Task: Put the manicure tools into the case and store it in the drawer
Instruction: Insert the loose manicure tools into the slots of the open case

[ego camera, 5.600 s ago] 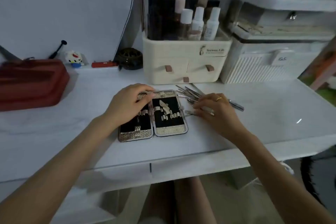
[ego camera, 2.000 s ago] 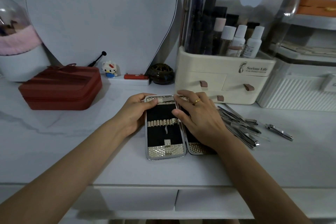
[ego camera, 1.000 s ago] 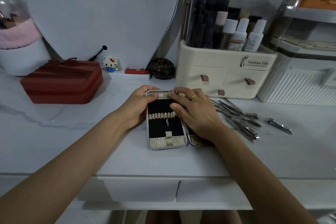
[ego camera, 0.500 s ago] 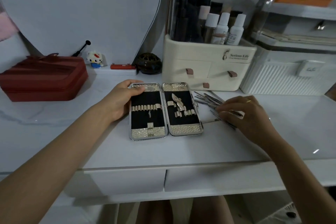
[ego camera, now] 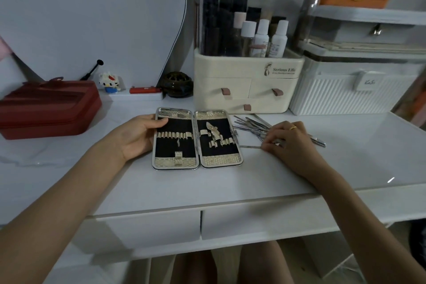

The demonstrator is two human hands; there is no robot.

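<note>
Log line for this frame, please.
left hand steadies open case | right hand pinching thin tool from pile | drawer closed

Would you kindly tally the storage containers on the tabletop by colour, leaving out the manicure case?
Red: 1, the red zip case
Cream: 1, the cream cosmetics organiser
White: 1, the white ribbed box
Total: 3

The manicure case (ego camera: 197,139) lies open flat at the frame's centre, two black-lined halves with gold textured trim and rows of holding loops, one small tool (ego camera: 213,131) strapped in the right half. The loose metal manicure tools (ego camera: 251,124) lie heaped just right of it. The closed drawers (ego camera: 258,219) sit along the bench's front edge, lower centre.
</note>
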